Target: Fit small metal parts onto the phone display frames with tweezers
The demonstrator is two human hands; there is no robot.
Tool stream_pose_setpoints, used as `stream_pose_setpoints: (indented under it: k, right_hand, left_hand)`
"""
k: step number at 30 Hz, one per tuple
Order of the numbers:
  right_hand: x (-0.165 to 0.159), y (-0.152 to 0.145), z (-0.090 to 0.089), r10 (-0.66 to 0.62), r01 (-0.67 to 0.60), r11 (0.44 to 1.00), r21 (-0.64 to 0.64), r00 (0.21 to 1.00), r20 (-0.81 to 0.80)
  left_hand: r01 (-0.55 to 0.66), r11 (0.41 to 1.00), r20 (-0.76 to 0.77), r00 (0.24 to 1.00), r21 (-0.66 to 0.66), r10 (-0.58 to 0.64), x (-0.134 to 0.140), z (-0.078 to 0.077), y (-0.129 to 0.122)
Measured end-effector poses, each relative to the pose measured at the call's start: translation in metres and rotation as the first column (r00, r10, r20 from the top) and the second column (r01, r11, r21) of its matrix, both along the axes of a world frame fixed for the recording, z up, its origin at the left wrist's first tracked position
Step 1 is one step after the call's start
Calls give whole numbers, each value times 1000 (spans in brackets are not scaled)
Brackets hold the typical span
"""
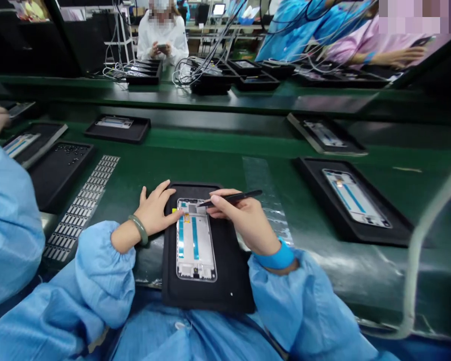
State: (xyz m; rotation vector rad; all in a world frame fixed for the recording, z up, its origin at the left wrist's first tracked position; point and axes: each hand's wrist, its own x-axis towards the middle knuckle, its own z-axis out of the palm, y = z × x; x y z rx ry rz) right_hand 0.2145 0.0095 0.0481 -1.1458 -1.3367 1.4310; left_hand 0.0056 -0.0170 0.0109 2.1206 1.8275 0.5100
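In front of me a phone frame [206, 245], silvery with blue strips and a small orange flex piece, lies in a black foam tray [229, 281]. My right hand [244, 215] pinches black tweezers [235, 197], their tip down at the frame's upper part beside a grey rectangle. My left hand [156, 210] rests over the tray's left edge with its fingers spread. Its thumb touches the frame near the orange piece. A yellow tab [174, 210] shows at the frame's left edge.
Left lies a sheet of small rectangular pieces [84, 205], beside a black tray [62, 170] holding tiny dark parts. Trays with phone frames stand at right [355, 198] and farther back. A clear plastic strip [265, 185] lies right. A co-worker's blue sleeve [9, 225] is close at left.
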Motion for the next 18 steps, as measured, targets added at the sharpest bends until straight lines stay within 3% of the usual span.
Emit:
stream_pose_setpoints:
  k: [2, 5, 10, 15, 18]
  right_hand:
    - [-6, 3, 4, 77, -78, 997, 18, 996, 51]
    - [-20, 12, -4, 106, -106, 994, 16, 994, 19]
    - [-33, 26, -25, 96, -106, 985, -134, 992, -84]
    - [-29, 27, -27, 75, -91, 984, -154, 992, -105]
    - [-28, 26, -28, 89, -102, 983, -152, 992, -86]
  left_hand:
    - [-13, 1000, -16, 1000, 5, 13, -2, 2, -12]
    - [-24, 999, -40, 999, 28, 25, -3, 2, -23]
    - [-32, 989, 44, 999, 142, 26, -2, -5, -24]
    - [155, 978, 57, 985, 142, -165, -1, -7, -23]
    - [178, 978, 47, 982, 110, -184, 0, -5, -24]
